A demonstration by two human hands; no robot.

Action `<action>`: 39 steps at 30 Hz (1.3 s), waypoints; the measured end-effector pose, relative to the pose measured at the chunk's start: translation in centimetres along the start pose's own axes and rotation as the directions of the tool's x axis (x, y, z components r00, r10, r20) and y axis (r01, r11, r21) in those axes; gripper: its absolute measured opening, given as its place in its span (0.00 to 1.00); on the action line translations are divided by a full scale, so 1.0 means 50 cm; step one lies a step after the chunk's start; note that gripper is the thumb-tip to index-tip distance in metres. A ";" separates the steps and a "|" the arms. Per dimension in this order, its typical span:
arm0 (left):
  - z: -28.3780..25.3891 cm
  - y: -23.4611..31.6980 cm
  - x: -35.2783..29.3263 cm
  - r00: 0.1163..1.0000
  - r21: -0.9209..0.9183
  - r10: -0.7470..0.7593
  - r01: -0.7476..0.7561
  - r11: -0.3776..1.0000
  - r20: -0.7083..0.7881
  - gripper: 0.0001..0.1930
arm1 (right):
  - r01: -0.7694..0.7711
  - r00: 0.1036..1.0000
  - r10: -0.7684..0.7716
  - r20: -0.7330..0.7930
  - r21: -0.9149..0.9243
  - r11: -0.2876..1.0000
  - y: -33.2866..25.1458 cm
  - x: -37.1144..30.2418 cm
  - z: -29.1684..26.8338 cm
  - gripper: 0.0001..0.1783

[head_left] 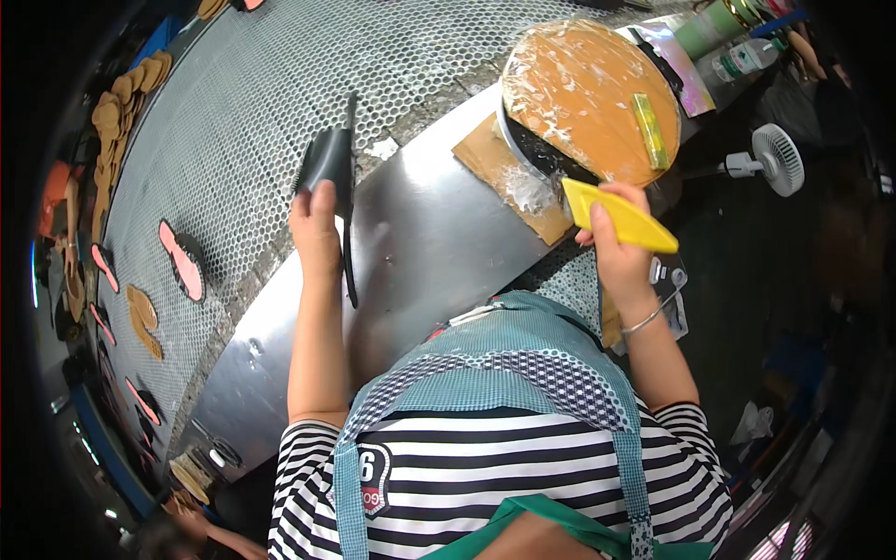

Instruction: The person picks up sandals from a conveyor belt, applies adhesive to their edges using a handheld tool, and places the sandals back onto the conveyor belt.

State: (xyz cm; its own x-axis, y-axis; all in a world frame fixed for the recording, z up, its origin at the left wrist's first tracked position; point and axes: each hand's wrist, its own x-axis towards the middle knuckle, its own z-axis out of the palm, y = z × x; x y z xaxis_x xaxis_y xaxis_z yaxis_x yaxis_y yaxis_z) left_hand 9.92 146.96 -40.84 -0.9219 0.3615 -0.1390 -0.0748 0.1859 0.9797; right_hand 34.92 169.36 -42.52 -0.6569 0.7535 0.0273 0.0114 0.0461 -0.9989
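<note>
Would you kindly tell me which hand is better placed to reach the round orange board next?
Probably the right hand: it holds the yellow scraper close to the orange board, while the left hand is farther off, holding a black piece.

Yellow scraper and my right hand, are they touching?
Touching. The head view shows the right hand gripping the yellow scraper, thumb laid across its face.

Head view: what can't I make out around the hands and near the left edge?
All in the head view:
Black slipper: the underside, as its sole is edge-on.
Left hand: some fingers, hidden by the slipper and the hand itself.
Right hand: parts of its fingers, behind the yellow scraper.
Round container: most of its inside, under the orange lid.
Co-worker at left: partly cut off by the dark fisheye rim.
</note>
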 end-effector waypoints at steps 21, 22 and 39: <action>0.190 0.018 -0.123 0.762 -0.575 -0.181 0.601 0.555 0.622 0.38 | 0.174 0.970 -0.215 0.115 0.292 0.940 -0.078 0.075 0.113 0.13; 0.194 0.019 -0.123 0.777 -0.590 -0.210 0.598 0.542 0.594 0.38 | 0.206 0.947 -0.259 0.190 0.260 0.943 -0.080 0.063 0.112 0.12; 0.210 0.015 -0.101 0.798 -0.611 -0.185 0.568 0.552 0.574 0.39 | 0.261 0.945 -0.304 0.123 0.278 0.924 -0.073 0.087 0.114 0.11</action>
State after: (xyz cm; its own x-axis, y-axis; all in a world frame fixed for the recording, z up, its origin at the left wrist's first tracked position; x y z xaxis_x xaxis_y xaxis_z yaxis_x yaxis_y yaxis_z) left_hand 18.52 154.85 -40.90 -0.5032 0.7788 -0.3746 -0.7968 -0.2503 0.5499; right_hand 27.71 168.71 -39.00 -0.7166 0.6173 0.3245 -0.3704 0.0574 -0.9271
